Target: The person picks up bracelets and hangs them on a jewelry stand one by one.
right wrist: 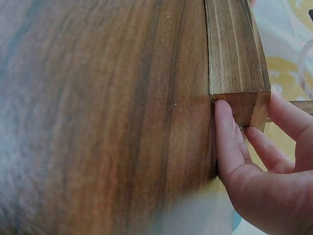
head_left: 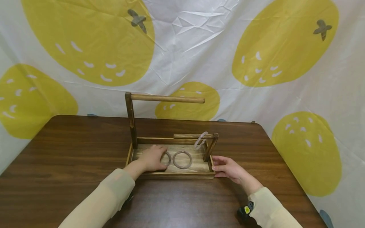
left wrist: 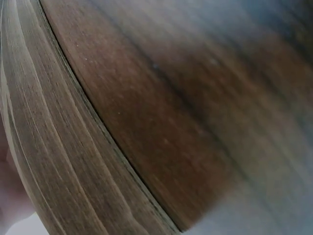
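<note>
A wooden jewelry stand (head_left: 178, 175) has a shallow tray base, a tall bar on the left and a low bar on the right. Inside the tray, my left hand (head_left: 153, 157) reaches down over a translucent bangle (head_left: 169, 159), thumb and fingers about its sides; the hand covers part of it. A second bangle (head_left: 182, 159) lies flat to its right. On the low bar (head_left: 189, 136) hangs a third bangle (head_left: 201, 141), tilted. My right hand (head_left: 228, 168) holds the tray's right front corner (right wrist: 252, 107), its fingers against the end face.
The tall bar (head_left: 168, 98) juts rightward above the tray from its upright post. Beneath the stand is a dark wood-grain table (head_left: 85, 145). A white cloth with yellow fruit prints (head_left: 196, 38) hangs behind the table.
</note>
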Available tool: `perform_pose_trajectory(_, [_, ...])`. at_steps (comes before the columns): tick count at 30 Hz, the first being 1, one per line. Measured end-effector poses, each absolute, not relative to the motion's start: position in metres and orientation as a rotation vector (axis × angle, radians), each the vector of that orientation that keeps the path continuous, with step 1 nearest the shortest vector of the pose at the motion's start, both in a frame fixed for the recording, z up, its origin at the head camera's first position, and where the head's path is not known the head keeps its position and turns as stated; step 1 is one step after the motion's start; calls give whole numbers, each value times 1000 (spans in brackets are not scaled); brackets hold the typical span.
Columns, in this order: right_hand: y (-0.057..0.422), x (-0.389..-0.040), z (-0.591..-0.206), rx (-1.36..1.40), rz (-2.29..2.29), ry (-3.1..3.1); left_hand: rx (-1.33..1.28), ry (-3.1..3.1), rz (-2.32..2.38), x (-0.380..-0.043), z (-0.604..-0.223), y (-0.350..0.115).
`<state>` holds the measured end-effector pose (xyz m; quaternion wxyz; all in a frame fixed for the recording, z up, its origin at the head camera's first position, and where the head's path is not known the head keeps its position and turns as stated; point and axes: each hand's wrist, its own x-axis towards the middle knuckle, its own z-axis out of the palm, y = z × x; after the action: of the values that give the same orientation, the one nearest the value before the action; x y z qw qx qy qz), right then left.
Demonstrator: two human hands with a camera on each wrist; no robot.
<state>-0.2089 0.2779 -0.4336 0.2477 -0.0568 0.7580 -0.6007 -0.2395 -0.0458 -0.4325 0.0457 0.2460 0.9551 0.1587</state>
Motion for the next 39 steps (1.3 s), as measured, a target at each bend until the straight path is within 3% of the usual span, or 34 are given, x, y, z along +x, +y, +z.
perform_pose_trajectory(39, [279, -210, -435, -139, -1647, 2056, 458, 3009, 1091, -243, -418, -57])
